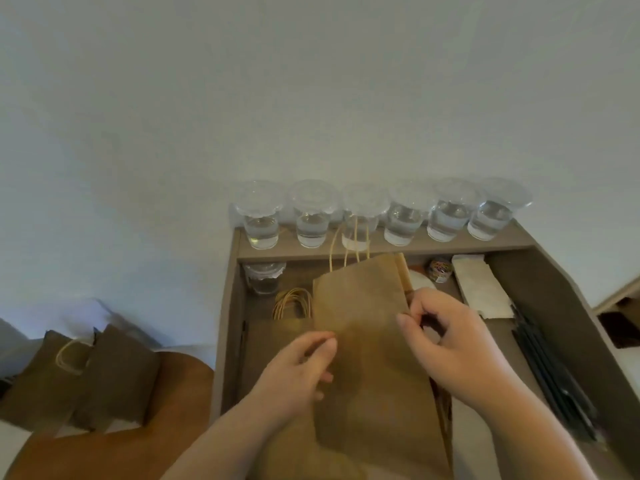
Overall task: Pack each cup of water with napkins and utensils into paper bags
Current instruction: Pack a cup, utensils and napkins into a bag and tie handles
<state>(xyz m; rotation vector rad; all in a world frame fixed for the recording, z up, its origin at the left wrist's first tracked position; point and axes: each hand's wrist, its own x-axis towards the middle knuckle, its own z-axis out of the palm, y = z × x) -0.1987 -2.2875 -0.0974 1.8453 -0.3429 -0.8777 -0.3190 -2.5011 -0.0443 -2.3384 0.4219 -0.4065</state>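
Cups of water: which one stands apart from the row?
The cup down inside the tray, at its far-left corner; the other six cups stand in a row on the ledge above.

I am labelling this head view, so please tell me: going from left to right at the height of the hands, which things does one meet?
brown bags standing aside → left hand → paper bag held by both hands → right hand → black utensils
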